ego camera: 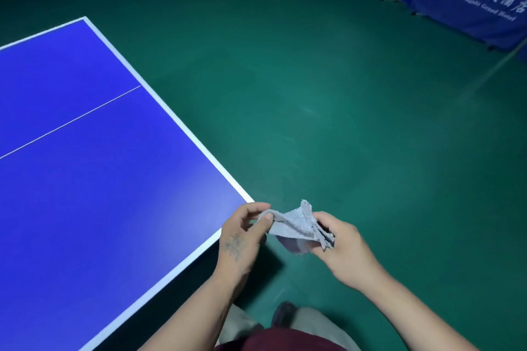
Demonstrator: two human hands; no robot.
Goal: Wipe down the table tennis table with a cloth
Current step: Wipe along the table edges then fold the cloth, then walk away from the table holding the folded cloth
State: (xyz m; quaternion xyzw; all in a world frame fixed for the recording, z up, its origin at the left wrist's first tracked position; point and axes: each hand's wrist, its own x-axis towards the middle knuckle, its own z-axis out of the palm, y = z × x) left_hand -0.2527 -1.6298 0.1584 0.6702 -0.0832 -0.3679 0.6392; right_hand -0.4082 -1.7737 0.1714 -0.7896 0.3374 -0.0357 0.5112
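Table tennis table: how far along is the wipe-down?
Nothing on the blue table tennis table shows wiping yet. In hand: the left hand and right hand pinch the crumpled grey cloth beside the table's corner, off its surface. Left: the whole top.

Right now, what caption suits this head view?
Both hands, left hand and right hand, hold a grey cloth beside the blue table's corner.

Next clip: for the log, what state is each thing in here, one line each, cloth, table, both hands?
cloth: crumpled, held in the air beside the table's near corner, not on the surface.
table: blue top bare, nothing resting on it.
left hand: pinches the cloth's left end between thumb and fingers.
right hand: grip closed round the cloth's right end.
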